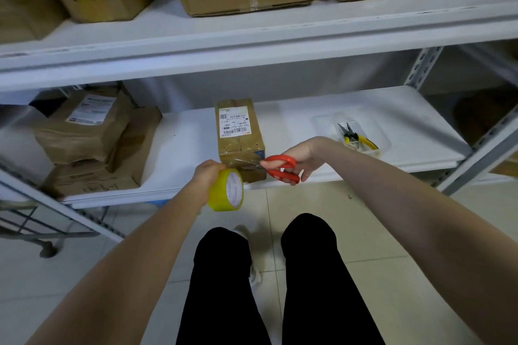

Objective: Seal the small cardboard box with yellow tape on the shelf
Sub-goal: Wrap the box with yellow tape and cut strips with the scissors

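Left hand [206, 173]: curled round the yellow tape roll [227, 190], held just off the shelf's front edge.
Right hand [301, 158]: fingers through the red scissors [280, 169], blades pointing left across the box's near end.
Small cardboard box [239, 131]: at the front edge of the lower shelf [308, 120], mid-length, label up.
Pliers [356, 138]: in a clear tray [322, 123], right end.
Brown parcels [84, 126]: stacked at the left end.

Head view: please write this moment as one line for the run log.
left hand: holds tape roll | right hand: holds scissors, tips at box front | box: on shelf
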The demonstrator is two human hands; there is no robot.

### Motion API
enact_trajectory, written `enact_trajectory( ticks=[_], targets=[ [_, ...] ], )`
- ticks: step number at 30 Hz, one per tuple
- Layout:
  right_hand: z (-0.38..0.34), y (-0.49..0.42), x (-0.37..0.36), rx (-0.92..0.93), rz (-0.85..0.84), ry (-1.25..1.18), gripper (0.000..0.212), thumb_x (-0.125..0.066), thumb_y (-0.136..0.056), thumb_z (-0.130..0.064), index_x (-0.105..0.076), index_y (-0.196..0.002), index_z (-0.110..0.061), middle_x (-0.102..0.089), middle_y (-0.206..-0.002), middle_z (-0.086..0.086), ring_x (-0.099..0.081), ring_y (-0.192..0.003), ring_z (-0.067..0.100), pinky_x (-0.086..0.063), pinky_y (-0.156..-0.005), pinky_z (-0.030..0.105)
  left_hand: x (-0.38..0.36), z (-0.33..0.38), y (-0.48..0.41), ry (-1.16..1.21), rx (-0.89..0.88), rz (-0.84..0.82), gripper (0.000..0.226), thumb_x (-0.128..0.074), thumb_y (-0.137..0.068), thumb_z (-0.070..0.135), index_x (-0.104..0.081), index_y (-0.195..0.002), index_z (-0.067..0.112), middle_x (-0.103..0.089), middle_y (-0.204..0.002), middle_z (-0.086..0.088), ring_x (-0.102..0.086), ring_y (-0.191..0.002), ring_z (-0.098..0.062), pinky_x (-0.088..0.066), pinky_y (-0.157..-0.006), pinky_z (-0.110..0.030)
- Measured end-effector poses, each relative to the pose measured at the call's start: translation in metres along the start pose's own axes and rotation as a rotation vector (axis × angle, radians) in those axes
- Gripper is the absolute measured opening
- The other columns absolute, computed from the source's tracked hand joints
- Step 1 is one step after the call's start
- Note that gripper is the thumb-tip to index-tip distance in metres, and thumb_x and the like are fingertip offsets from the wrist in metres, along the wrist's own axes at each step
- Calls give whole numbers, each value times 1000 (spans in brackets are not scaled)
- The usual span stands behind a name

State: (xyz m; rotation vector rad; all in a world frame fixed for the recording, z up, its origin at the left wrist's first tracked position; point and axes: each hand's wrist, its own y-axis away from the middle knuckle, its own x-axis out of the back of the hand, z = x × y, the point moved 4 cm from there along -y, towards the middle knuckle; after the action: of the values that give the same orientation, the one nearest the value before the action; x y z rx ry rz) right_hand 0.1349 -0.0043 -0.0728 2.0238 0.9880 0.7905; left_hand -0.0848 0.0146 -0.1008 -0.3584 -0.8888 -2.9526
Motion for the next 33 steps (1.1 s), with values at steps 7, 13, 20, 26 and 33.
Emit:
enact_trajectory(
  ticks=[7, 13, 20, 26, 33],
  targets=[
    [-20, -20, -2, 30, 18, 45, 57, -48, -73, -79, -45, -81, -23, -47, -69, -6, -42, -68, 14, -31, -74, 31, 2, -7, 2, 63, 14, -13, 12, -60, -87, 7, -57, -76, 12, -61, -85, -17, -58, -87, -30, -49, -88, -41],
    [-30, -28, -2, 83, 76, 70, 46, -44, -85, -66, -47, -81, -20, -47, -68, -3, -42, -61, 12, -33, -70, 28, 0, -12, 5, 150, 54, -30, 4, -60, -89, 13, -59, -86, 10, -64, -95, -19, -61, -85, -31, -51, -89, -42],
    [-37, -35, 2, 144, 230, 156, 47, -56, -81, -67, -54, -72, -21, -52, -60, -3, -45, -53, 11, -27, -56, 25, -2, -20, 9, 246, 111, -64, 35, -63, -88, 16, -60, -118, 0, -65, -89, -14, -62, -75, -25, -52, -80, -36],
    [-39, -31, 6, 143, 251, 264, 50, -61, -78, -65, -60, -80, -15, -56, -67, 0, -51, -58, 12, -34, -55, 22, 3, -15, 10, 165, 122, -65, 40, -69, -82, 19, -62, -116, -1, -63, -78, -11, -61, -70, -24, -51, -71, -32],
    [-34, -26, 1, -52, 173, 314, 58, -49, -78, -75, -52, -71, -18, -56, -66, -1, -53, -65, 16, -38, -77, 32, 14, -9, 16, -243, 120, -8, 22, -63, -84, 17, -59, -102, 5, -59, -79, -12, -55, -68, -24, -44, -59, -26]
  ],
)
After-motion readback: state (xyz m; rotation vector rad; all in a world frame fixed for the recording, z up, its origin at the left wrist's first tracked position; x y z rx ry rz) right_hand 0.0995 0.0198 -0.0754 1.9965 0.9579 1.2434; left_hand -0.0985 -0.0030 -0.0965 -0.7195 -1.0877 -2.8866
